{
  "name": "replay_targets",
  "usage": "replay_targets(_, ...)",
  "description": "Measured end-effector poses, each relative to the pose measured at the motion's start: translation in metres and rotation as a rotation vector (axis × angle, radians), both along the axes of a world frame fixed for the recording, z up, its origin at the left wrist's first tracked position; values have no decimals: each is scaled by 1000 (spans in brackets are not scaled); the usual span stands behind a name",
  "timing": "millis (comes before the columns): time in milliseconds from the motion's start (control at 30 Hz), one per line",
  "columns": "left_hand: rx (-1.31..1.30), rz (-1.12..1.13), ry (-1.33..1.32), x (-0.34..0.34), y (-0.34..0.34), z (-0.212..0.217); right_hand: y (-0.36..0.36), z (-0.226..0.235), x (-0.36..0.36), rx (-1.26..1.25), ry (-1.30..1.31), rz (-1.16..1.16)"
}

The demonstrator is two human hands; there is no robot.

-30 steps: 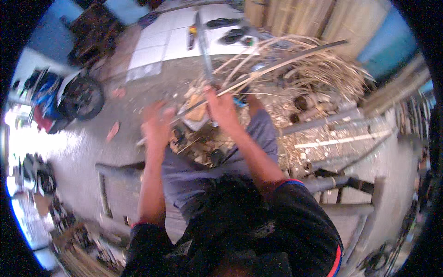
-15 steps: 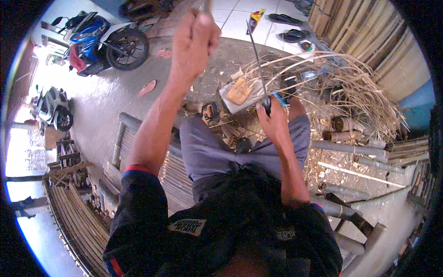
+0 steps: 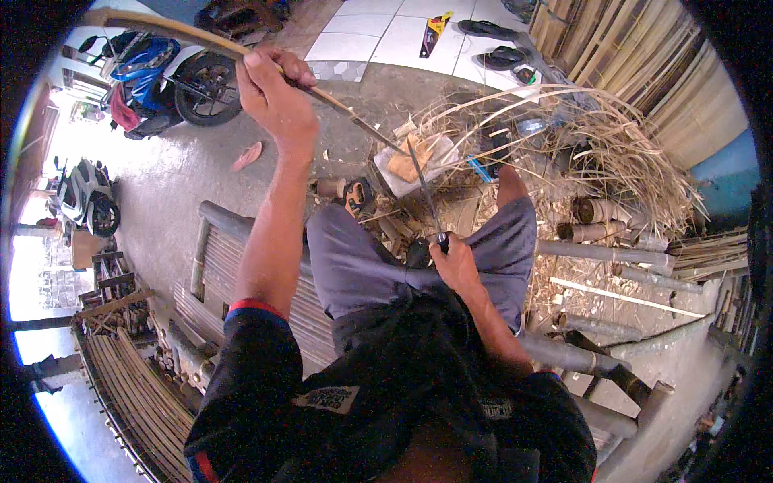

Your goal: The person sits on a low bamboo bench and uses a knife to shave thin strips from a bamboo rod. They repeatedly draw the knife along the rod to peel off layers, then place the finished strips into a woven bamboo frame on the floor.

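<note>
Over the lap — hands (image 3: 278, 92) draw bamboo strip (image 3: 193, 36) across knife (image 3: 424, 189).

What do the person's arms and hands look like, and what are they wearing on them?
Both hands are bare: no gloves, rings or watch show on the left hand or the right hand. The forearms are bare too. The person wears a black short-sleeved shirt; the left sleeve ends in a red band with a thin blue line. The right sleeve is black, its edge hard to make out.
</note>
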State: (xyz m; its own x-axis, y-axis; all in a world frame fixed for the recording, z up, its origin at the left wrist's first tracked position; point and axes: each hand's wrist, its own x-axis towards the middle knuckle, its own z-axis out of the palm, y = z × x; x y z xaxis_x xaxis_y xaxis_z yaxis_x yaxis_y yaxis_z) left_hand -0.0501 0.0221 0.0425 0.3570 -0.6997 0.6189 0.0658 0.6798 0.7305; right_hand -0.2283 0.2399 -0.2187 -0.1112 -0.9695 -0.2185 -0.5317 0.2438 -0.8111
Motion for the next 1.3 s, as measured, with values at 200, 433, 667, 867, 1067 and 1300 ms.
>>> replay_targets(200,-85,111,97,28,26,47,-13,22,14,-61,-52,47)
replay_targets(433,-63,-50,137,54,30,15,-52,102,59,-187,-182,159)
replay_targets(667,-116,110,115,41,36,8,-89,99,96,-150,-290,106)
replay_targets(867,-175,572,-324,66,29,-3,-89,117,105,-171,-162,140)
replay_targets(1067,-30,490,-193,61,25,10,-110,60,86,-206,-140,143)
replay_targets(1300,72,83,121,36,-7,-18,-133,52,70,-173,-188,95)
